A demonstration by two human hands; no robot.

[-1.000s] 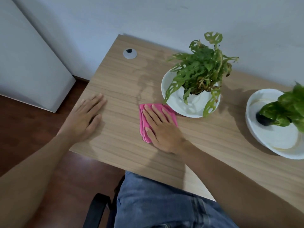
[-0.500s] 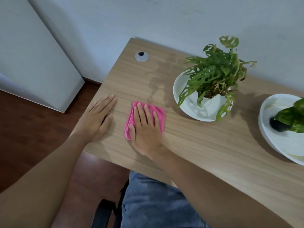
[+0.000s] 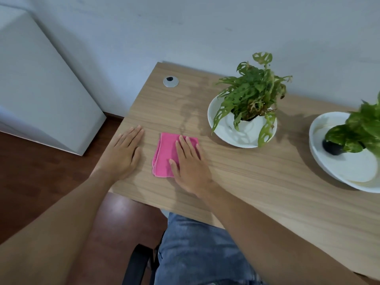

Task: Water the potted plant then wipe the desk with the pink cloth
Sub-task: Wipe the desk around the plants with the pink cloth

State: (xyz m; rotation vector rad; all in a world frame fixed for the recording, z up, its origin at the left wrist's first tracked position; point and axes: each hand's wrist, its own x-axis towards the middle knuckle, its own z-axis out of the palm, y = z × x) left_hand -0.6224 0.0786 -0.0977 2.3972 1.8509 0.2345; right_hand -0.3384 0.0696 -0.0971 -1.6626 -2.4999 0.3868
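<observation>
Against a pale wall, the wooden counter is mid-wipe: the right hand presses flat and wide on the folded pink cloth, left hand splayed empty beside it, damp streaks near the potted plant seemingly next.

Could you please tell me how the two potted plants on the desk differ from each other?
The middle plant has narrow, holed leaves; the right-hand plant has broader, solid ones. The middle plant grows from a white pot, while the right-hand plant sits beside something dark. The middle plant is fully in view, whereas the right-hand plant is cut off by the frame edge. Both stand in white dishes on the wooden desk.
</observation>
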